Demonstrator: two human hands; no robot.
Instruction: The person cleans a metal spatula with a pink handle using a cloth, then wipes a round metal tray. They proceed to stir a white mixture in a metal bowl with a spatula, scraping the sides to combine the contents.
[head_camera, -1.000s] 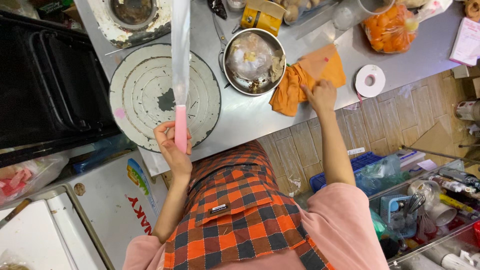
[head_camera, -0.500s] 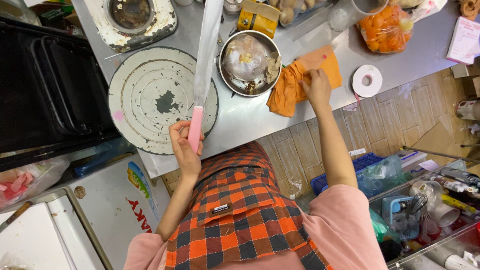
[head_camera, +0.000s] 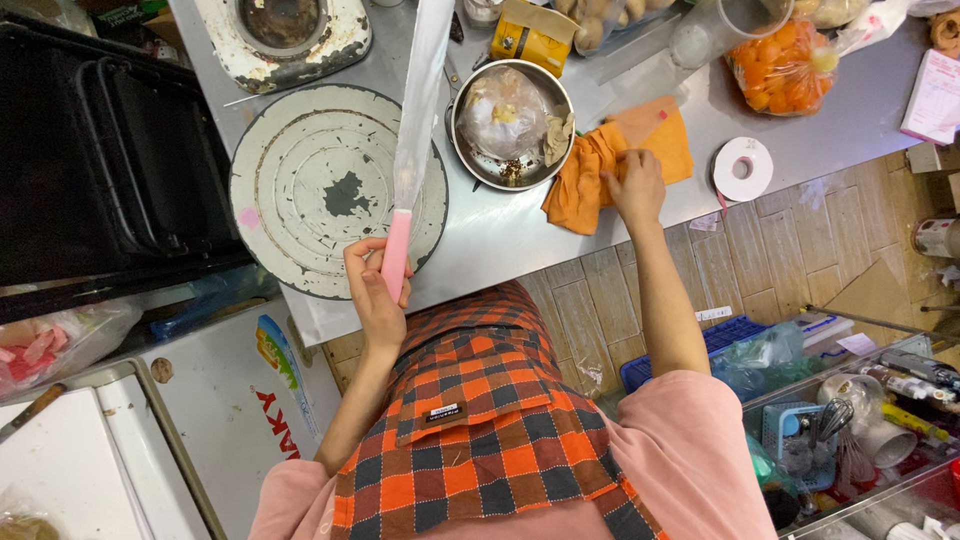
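From the head view, a long knife (head_camera: 418, 130) is held by its pink handle in the left hand (head_camera: 375, 295), grip closed, blade raised over the round turntable (head_camera: 300, 190). An orange cloth (head_camera: 610, 160) on the worktop (head_camera: 520, 230) is pressed under the right hand (head_camera: 635, 185), fingers bent on it. The blade is not yet touched by the cloth; wiping seems undone.
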